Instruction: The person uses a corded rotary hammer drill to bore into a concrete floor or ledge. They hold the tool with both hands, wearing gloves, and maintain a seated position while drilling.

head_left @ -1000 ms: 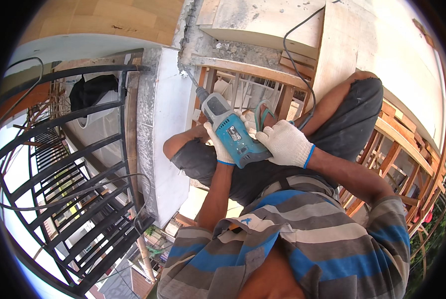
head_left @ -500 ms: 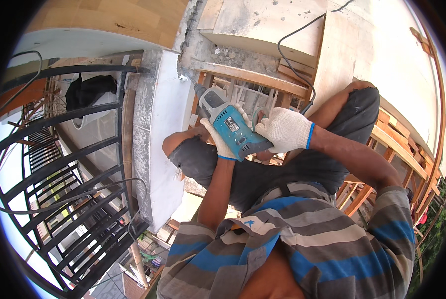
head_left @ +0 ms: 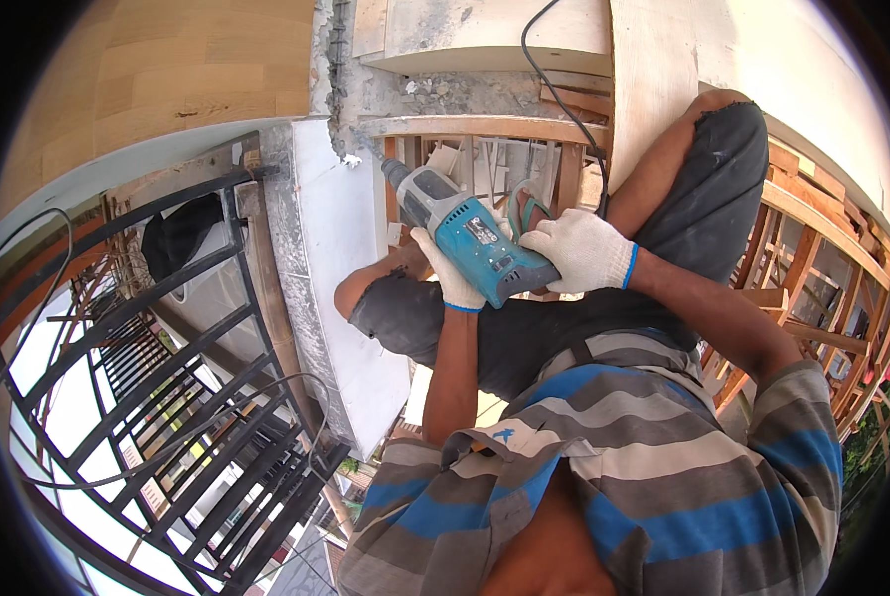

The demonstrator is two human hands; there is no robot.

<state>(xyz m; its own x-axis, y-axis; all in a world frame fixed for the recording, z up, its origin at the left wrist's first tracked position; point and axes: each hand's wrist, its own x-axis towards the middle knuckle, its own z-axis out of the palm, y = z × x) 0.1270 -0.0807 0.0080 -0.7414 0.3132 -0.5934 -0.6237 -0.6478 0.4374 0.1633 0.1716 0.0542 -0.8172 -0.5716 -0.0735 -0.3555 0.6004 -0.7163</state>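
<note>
I hold a teal and grey hammer drill in both hands, above my lap. My left hand, in a white knitted glove with a blue cuff, closes around the near side of its body. My right hand, gloved the same way, grips the rear handle; part of that grip is hidden behind the tool. The drill's nose points up and to the left, its tip at the chipped corner of the concrete edge, above a white slab. Whether the tip touches the concrete I cannot tell.
A black metal railing with a loose cable runs along the left, high above the ground. The drill's black cord trails over pale boards. A timber beam crosses ahead, and wooden framing stands at right. A sandal shows beyond the drill.
The whole view has shifted and turned slightly, so the railing and concrete edge sit differently in the picture. Both hands keep their hold on the drill, its nose still at the chipped corner.
</note>
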